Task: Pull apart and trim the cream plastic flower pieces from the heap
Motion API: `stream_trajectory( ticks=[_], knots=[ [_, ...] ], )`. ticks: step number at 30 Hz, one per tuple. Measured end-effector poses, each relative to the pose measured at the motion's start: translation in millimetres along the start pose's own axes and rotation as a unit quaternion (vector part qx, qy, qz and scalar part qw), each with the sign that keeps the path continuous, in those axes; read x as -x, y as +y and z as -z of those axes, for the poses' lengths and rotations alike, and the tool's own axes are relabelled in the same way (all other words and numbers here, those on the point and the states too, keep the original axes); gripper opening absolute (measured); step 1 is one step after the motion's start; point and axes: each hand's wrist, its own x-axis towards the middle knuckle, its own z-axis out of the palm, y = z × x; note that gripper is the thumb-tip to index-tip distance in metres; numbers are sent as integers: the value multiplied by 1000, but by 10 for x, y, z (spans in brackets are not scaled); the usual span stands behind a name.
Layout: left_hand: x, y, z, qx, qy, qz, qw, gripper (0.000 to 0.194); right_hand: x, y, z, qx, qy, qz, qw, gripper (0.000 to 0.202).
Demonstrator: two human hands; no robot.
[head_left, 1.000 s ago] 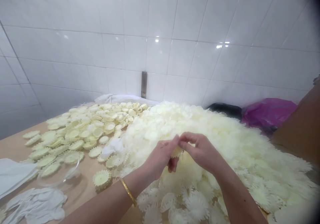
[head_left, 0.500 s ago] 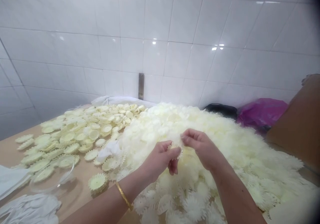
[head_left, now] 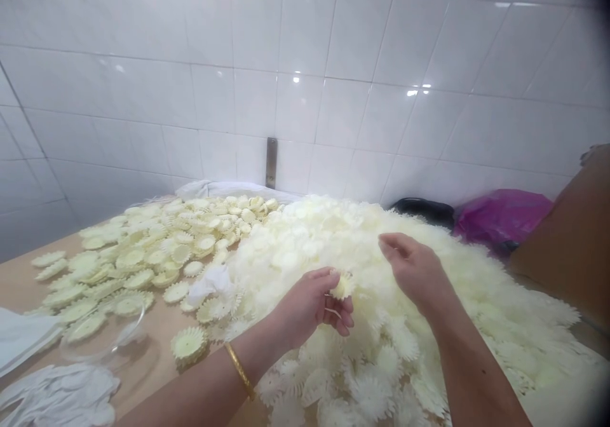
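My left hand (head_left: 324, 303) pinches a small pale-yellow flower-shaped piece (head_left: 342, 285) between thumb and forefinger, its other fingers loosely curled below. To the right and slightly higher, my right hand (head_left: 413, 267) hovers over the heap with its fingertips pressed together. I cannot make out whether anything is between them. Beneath both hands spreads a large heap of thin, translucent, whitish-yellow flower-shaped petal layers (head_left: 309, 236) with notched edges. Left of it lies a pile of thicker pale-yellow pieces with frilled rims (head_left: 157, 258). A short stack of these pieces (head_left: 189, 344) lies near my left forearm.
White gloves (head_left: 61, 395), a clear round plastic item (head_left: 102, 356) and white sheets (head_left: 23, 338) lie at the left. A crumpled white tissue (head_left: 212, 281) sits between the piles. Behind at right are a black item (head_left: 424, 211), a purple bag (head_left: 505, 217) and a cardboard box (head_left: 567, 223).
My right hand has moved away from my left, to the right and slightly up. The flower-shaped piece in my left hand now shows more openly, and that hand's lower fingers have loosened.
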Motion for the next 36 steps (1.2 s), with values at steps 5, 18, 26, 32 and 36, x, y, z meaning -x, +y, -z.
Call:
stream_trajectory(
  ticks=[5, 18, 26, 32, 36],
  knots=[
    [5, -39, 11, -54, 22, -25, 998, 24, 109, -207, 13, -52, -122, 64, 989, 22],
    [-6, -28, 29, -95, 92, -13, 991, 53, 269, -426, -56, -67, -285, 106, 950, 12],
    [20, 0, -8, -83, 17, -15, 996, 37, 261, -381, -129, -41, -174, 128, 976, 21],
    [40, -63, -48, -128, 26, 6, 991, 34, 96, -138, -14, 84, 123, 66, 987, 22],
    [9, -121, -40, -142, 47, 19, 989, 36, -33, 83, 63, 178, 125, 21, 976, 43]
  ],
)
